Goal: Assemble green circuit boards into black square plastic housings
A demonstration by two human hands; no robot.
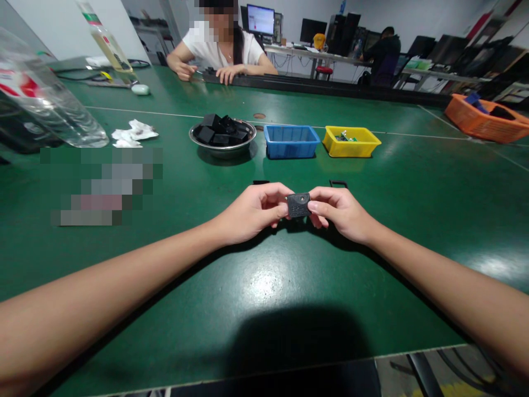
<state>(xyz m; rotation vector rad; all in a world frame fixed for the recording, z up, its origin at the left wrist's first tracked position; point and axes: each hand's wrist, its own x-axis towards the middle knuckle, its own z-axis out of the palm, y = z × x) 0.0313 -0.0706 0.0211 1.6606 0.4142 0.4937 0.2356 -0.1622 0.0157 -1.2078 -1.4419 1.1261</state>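
Between my two hands is a small black plastic case (298, 205), roughly square, with a small round hole or screw near its top edge. My left hand (258, 212) pinches its left side with thumb and fingers. At its right side, my right hand (341, 212) grips it the same way, the thumb on the near face. The case is held a little above the green table (264, 286). Just behind my hands lie a flat black piece (260, 182) and a thin black frame (339, 183), both partly hidden.
A metal bowl (223, 148) of black blocks, a blue bin (291, 144) and a yellow bin (351, 148) with small parts stand beyond my hands. Bottles (53, 105) and crumpled tissue (134, 132) are left, an orange basket (483, 124) far right. A person (225, 55) sits opposite.
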